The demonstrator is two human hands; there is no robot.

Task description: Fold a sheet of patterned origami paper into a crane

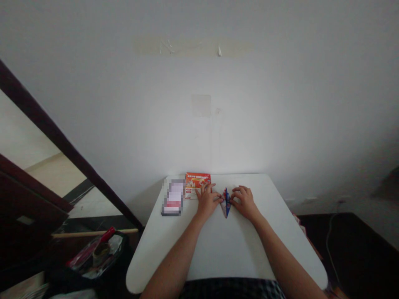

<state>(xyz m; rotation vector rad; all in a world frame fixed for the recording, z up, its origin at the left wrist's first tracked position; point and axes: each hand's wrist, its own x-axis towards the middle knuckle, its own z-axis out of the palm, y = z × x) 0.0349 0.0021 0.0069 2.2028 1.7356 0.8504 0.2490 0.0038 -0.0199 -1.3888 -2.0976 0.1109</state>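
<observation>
From here I see a small pointed piece of blue-and-red folded paper (227,211) at the middle of the smooth white surface (230,253), pinched at one edge by the left hand (207,202) and at the other by the right hand (245,201); each grip is closed on it, and the fingertips hide its sides. The left hand also covers part of a red-and-white printed sheet (198,177). Pixelation blurs a flat, dark-edged rectangular device (174,195). Low down, a dark container (126,246) holds a red object (107,234) and shadowy clutter.
</observation>
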